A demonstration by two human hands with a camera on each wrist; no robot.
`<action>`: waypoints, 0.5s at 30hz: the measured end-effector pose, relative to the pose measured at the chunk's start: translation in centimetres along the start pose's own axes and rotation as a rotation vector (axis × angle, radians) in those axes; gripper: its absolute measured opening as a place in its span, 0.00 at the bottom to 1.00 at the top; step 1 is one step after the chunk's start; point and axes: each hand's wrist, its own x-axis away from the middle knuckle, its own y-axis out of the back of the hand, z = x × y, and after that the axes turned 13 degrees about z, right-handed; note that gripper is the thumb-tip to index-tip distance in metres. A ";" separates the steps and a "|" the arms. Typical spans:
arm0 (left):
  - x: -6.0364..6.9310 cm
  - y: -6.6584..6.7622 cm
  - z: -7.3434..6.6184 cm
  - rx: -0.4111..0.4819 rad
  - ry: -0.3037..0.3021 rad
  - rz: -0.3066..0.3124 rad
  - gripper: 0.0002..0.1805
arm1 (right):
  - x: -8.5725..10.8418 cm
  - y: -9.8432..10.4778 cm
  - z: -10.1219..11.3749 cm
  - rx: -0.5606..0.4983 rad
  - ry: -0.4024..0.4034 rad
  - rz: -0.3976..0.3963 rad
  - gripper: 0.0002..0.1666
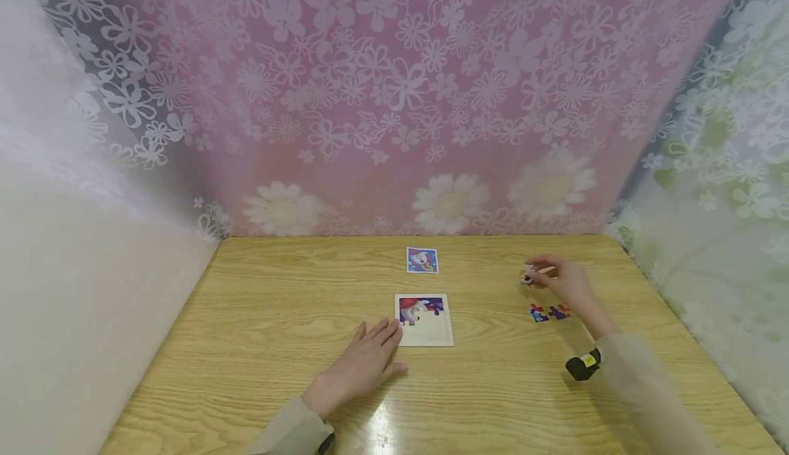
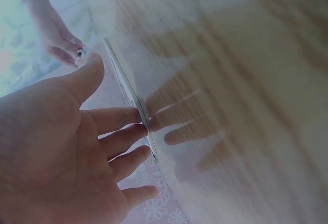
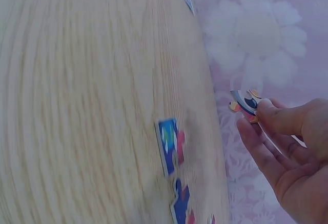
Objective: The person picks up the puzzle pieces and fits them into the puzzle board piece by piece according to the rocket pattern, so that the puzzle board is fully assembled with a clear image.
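A square white puzzle tray point(image 1: 449, 328) lies in the middle of the table, its upper and left parts filled with joined pieces and its lower right bare. My left hand point(image 1: 357, 369) rests flat on the table, its straight fingertips touching the tray's left edge; the left wrist view shows the fingers against that edge. Off to the right, my right hand point(image 1: 568, 285) pinches a puzzle piece point(image 3: 247, 106) between thumb and fingers, raised above the table. The piece is pale with a dark, eye-like mark and orange parts. Below that hand lie loose puzzle pieces point(image 1: 537, 313).
Behind the tray lies a small square picture card point(image 1: 422, 261) with a white cartoon figure on blue. The wooden table point(image 1: 296, 304) meets a pink flowered backdrop point(image 1: 382, 99) at the back, and pale sheets hang on both sides.
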 end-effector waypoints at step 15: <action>0.0 -0.1 0.0 0.007 -0.006 -0.018 0.37 | -1.5 -4.7 4.4 -0.153 0.112 0.053 0.18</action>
